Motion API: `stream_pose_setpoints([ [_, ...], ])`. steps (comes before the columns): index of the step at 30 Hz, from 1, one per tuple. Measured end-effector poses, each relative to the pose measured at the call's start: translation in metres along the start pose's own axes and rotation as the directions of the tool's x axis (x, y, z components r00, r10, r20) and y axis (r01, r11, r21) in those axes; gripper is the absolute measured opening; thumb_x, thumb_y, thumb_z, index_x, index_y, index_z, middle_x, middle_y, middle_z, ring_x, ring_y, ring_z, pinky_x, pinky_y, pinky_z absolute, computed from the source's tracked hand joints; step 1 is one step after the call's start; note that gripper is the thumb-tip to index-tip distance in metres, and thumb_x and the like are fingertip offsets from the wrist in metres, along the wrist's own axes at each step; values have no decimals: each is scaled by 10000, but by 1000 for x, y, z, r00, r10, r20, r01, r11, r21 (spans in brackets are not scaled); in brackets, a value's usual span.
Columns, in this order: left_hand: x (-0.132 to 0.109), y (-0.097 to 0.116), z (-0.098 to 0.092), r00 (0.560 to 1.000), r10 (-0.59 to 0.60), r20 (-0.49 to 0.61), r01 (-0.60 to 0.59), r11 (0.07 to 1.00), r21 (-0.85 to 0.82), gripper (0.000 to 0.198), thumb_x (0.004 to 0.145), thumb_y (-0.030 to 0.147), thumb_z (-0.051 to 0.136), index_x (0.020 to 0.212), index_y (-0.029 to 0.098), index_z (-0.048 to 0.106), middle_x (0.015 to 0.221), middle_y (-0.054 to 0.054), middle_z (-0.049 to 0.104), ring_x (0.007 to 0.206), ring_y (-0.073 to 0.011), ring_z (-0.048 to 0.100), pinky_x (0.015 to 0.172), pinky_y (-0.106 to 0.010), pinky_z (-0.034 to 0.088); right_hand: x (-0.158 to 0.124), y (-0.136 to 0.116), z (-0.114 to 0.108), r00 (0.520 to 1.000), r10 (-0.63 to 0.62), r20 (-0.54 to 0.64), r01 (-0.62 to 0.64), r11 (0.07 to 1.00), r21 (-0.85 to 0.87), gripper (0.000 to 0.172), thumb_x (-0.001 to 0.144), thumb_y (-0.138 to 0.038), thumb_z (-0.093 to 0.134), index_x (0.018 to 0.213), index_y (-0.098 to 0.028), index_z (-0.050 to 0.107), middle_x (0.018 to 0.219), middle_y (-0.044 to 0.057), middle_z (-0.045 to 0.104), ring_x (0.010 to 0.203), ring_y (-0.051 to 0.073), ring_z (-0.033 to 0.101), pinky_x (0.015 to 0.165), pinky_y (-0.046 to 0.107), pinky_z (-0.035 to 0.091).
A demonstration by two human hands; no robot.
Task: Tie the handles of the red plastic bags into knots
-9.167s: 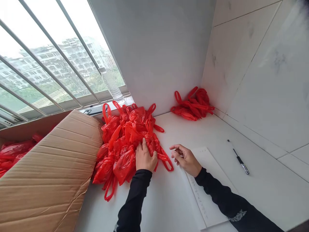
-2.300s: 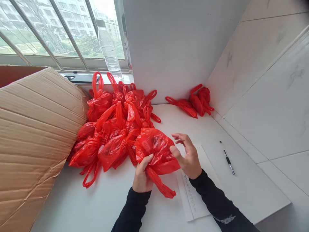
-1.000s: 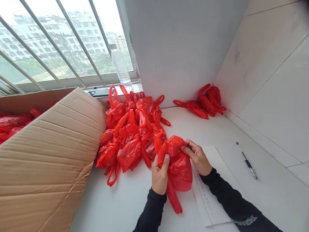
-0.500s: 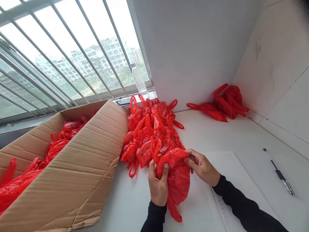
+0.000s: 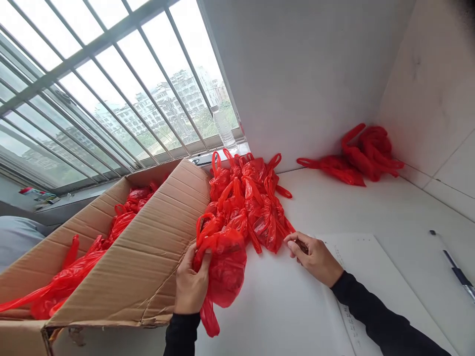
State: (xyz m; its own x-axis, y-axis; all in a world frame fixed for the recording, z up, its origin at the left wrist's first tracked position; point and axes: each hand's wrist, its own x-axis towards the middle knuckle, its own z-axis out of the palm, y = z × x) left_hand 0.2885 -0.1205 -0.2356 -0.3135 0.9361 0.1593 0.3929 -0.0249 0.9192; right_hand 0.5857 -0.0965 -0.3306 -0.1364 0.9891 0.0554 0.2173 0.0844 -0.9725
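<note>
My left hand is closed on the gathered top of a red plastic bag. The thin bag hangs bulging over the table, one handle dangling below, beside the cardboard box. Behind it lies a pile of knotted red plastic bags with looped handles. At the pile's near right edge, my right hand has its fingers curled together beside a bag's tip. Whatever may be inside those fingers is hidden.
A cardboard box holding red bags stands left. More red bags lie by the far wall. Paper with writing lies under my right arm, with a pen beyond. A plastic bottle stands on the sill.
My left hand has carried the red bag left, away from my right hand, which has let go of it. The view has swung left, showing more of the box.
</note>
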Motion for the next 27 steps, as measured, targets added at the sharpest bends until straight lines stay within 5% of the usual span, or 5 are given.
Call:
stream_pose_setpoints([
  [6, 16, 8, -7, 998, 54, 36, -56, 997, 59, 490, 790, 472, 699, 1182, 181, 657, 1044, -71, 737, 953, -249, 675, 847, -312, 525, -1, 1, 0, 1000, -7, 7, 8, 999, -32, 299, 934, -463, 490, 1014, -239, 672, 685, 3, 669, 577, 173, 561, 589, 317, 478],
  [14, 33, 28, -11, 970, 237, -55, -187, 871, 454, 395, 875, 474, 556, 1123, 189, 672, 1009, -65, 733, 904, -245, 663, 810, -313, 481, -1, -1, 1, 1000, -7, 25, 9, 998, -66, 288, 943, -457, 471, 1002, -251, 664, 687, -3, 660, 593, 179, 574, 604, 318, 455],
  [21, 100, 70, 0, 891, 412, -189, -185, 711, 679, 298, 856, 373, 567, 1076, 202, 671, 921, -71, 727, 861, -261, 669, 811, -356, 486, -1, 2, 1, 999, 15, 35, -13, 998, -65, 288, 936, -470, 475, 978, -254, 660, 682, 1, 659, 565, 179, 553, 566, 313, 437],
  [23, 123, 65, 8, 888, 420, -186, -171, 678, 715, 378, 828, 328, 591, 1181, 197, 621, 1017, -94, 708, 912, -267, 665, 855, -383, 495, -1, 2, 1, 999, 17, 40, -14, 998, -69, 292, 936, -475, 471, 994, -258, 659, 688, 3, 657, 573, 184, 555, 575, 316, 443],
  [27, 146, 31, 23, 924, 382, -10, -244, 609, 754, 547, 788, 229, 590, 1327, 162, 522, 1130, -135, 657, 1016, -266, 642, 936, -405, 496, -1, 2, 2, 998, 37, 51, -34, 997, -72, 295, 942, -488, 452, 972, -268, 646, 697, 2, 643, 581, 189, 553, 583, 318, 440],
])
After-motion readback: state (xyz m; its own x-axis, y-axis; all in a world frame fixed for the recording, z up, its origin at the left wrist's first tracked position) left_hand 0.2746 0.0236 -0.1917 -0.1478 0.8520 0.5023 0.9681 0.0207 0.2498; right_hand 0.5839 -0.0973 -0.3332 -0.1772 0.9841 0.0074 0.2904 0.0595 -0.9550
